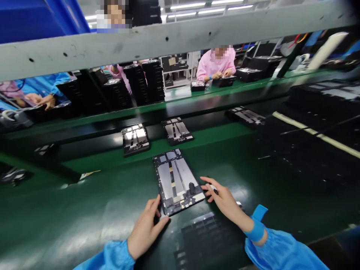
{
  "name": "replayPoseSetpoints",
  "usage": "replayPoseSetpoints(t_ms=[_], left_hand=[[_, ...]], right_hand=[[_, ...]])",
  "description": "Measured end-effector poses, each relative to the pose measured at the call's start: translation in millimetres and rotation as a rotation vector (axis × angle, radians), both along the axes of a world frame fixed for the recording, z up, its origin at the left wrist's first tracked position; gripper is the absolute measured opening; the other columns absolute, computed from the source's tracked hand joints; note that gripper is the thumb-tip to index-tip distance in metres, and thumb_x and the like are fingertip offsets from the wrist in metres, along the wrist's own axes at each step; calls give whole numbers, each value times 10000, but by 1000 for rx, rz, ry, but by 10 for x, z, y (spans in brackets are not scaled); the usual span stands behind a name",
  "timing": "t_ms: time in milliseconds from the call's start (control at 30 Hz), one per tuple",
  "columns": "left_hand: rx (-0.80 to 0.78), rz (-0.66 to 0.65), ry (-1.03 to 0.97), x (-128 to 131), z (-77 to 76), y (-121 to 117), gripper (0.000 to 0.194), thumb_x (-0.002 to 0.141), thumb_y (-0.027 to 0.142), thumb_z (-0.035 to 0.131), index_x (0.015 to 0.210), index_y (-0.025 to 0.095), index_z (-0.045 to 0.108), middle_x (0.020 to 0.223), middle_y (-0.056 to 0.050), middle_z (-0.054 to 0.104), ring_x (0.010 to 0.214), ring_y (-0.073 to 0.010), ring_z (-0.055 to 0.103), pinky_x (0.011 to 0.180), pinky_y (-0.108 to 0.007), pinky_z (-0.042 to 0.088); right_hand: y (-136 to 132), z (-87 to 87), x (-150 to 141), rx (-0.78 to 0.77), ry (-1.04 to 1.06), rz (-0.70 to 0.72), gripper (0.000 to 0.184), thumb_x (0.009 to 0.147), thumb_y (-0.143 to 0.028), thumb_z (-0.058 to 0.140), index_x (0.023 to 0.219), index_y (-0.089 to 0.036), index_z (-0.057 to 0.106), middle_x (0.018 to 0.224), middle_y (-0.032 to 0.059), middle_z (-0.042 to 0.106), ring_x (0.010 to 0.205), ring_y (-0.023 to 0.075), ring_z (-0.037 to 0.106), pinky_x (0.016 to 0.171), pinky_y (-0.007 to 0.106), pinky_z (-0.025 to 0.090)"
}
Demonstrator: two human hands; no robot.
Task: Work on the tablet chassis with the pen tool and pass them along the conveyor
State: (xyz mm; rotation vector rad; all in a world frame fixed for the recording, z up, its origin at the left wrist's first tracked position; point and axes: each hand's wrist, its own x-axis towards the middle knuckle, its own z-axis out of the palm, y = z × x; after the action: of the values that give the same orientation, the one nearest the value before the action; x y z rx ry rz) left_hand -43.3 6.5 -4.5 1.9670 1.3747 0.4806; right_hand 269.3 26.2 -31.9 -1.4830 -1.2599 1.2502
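Observation:
An opened tablet [180, 176], its silver battery plates and dark ribbon strips exposed, lies on the green bench in front of me. My left hand [147, 227] is at its near left corner, with the fingers by the left edge and the thumb by the bottom edge, spread apart. Beside the right edge is my right hand [221, 198], index finger stretched towards the tablet. Between its fingers sits a small black-and-white object [214, 188] whose kind I cannot make out. A blue band circles my right wrist.
Further tablets [135, 138] [177, 130] lie on the dark strip beyond. Black trays [323, 101] are stacked at the right. A grey metal beam [191, 33] crosses overhead. Opposite, a person in pink [216, 63] works among black boxes.

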Motion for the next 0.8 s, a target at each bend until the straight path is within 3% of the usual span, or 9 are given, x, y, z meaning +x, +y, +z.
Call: replayPoseSetpoints(t_ms=[167,333,400,467,567,800], left_hand=[[137,-62,110,195,12,-69,599,919,383,501,1448,143,352,1039,-89,561,731,-95,589,685,-226,527],[211,-18,86,214,150,22,393,942,391,503,1294,218,514,1117,-50,566,819,-80,592,678,-179,502],[246,-61,64,284,169,57,318,943,371,513,1226,235,559,1066,-25,588,821,-76,587,700,-176,490],[287,-115,69,368,160,91,230,949,339,512,1130,235,607,1000,-7,608,846,-86,590,731,-188,476],[303,-129,72,447,134,118,180,957,311,500,949,205,644,900,3,619,849,-97,588,732,-201,449],[323,-145,55,467,135,-9,190,953,326,509,889,201,637,864,8,608,791,-92,570,691,-210,435]], right_hand=[[-36,95,95,-21,-73,-34,695,853,-673,475,1274,-128,564,978,149,710,679,181,660,571,298,570],[-46,334,144,163,-210,-45,456,947,-445,466,1308,-172,522,1121,124,680,909,206,691,743,305,579],[-48,422,10,243,-224,54,381,958,-349,466,1295,-189,543,1125,96,683,987,200,675,849,310,553],[-44,475,-185,293,-227,240,313,954,-286,478,1225,-205,611,1118,71,687,1038,195,654,916,308,519],[-35,467,-455,361,-256,464,260,918,-220,554,1155,-211,659,1101,59,685,1017,197,641,896,312,510],[-38,349,-561,455,-208,502,232,889,-148,581,1105,-202,647,877,34,688,881,179,622,824,306,473]])
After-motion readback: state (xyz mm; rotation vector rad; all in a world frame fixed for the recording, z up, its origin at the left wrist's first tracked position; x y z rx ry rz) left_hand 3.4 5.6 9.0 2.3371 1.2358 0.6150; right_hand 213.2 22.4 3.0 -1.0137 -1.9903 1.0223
